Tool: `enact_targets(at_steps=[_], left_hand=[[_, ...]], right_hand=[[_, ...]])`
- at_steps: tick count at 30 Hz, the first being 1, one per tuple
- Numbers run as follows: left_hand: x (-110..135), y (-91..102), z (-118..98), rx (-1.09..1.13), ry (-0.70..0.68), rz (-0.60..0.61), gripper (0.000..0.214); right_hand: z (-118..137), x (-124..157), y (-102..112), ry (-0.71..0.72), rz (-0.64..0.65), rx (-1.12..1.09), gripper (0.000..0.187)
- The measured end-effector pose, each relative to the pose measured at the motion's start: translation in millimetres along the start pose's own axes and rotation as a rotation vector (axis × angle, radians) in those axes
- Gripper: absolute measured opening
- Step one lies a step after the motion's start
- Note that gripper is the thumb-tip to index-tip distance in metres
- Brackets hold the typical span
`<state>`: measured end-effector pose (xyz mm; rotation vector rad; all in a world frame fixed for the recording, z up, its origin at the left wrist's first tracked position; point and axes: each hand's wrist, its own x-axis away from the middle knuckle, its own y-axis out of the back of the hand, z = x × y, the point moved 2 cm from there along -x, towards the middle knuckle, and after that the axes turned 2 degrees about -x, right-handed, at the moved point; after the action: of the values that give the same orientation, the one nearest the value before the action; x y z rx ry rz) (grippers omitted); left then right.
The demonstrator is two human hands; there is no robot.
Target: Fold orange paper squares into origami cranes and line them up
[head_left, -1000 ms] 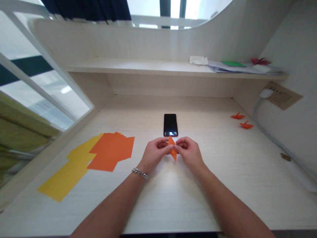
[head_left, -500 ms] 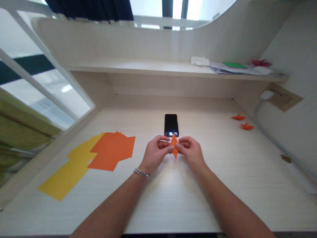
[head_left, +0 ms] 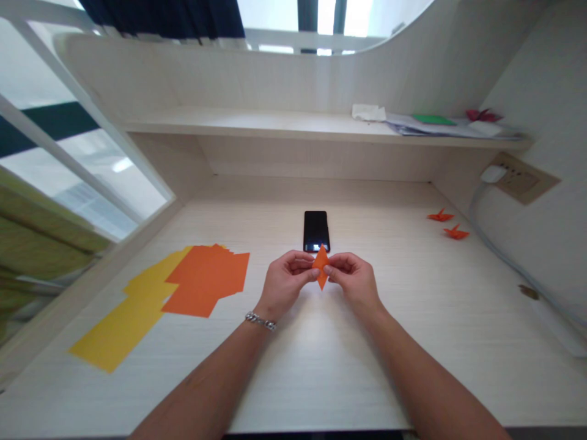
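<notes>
A small piece of folded orange paper (head_left: 321, 261), shaped like a narrow diamond with points at top and bottom, is pinched between both hands. My left hand (head_left: 288, 276) grips its left edge with thumb and fingers, a chain bracelet on that wrist. On the opposite edge, my right hand (head_left: 352, 276) pinches it the same way, its thumb pressing on the paper's face. The fingers behind the paper are partly hidden. Just beyond the paper's upper tip lies a black phone (head_left: 316, 230), flat on the desk.
Orange sheets (head_left: 211, 278) overlap yellow sheets (head_left: 121, 327) on the desk's left. Two orange paper cranes (head_left: 440, 216) sit at the far right, near a cable (head_left: 498, 253) running from a wall socket (head_left: 523, 177). Above, a shelf (head_left: 257, 121) carries papers and a tissue.
Both hands keep their pinch on the folded orange paper. The paper's lower tip sits slightly higher, and the view has shifted a little.
</notes>
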<state>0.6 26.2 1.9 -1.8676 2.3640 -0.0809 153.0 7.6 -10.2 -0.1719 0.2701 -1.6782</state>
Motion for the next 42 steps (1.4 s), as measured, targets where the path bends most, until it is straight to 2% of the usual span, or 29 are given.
enact_targets(at_steps=[6,17,22,27,31,36,42], left_hand=[[-1,2.2,1,-0.044,-0.039,-0.022,0.024],[2,-0.9,-4,-0.013,-0.104,0.073,0.025],[2,1.8,-4,-0.129,-0.109,0.037,0.017],[2,5.2,-9,-0.278,-0.221,0.009,0.007],[3,6.1,-10,-0.36,-0.283,0.015,0.005],[4,5.1,-9,-0.401,-0.287,0.025,0.006],[4,4.0,-9,-0.372,-0.224,0.044,0.008]], right_hand=[[2,-2,-1,-0.026,0.064,0.008,0.024],[4,-1,-2,-0.047,0.043,-0.036,0.019],[6,-1,-2,-0.054,0.066,-0.042,0.018],[7,-1,-2,-0.025,0.095,-0.024,0.016],[6,0,-2,-0.077,0.1,-0.091,0.01],[6,2,-2,-0.139,0.105,-0.093,0.018],[3,-1,-1,-0.087,0.074,0.052,0.019]])
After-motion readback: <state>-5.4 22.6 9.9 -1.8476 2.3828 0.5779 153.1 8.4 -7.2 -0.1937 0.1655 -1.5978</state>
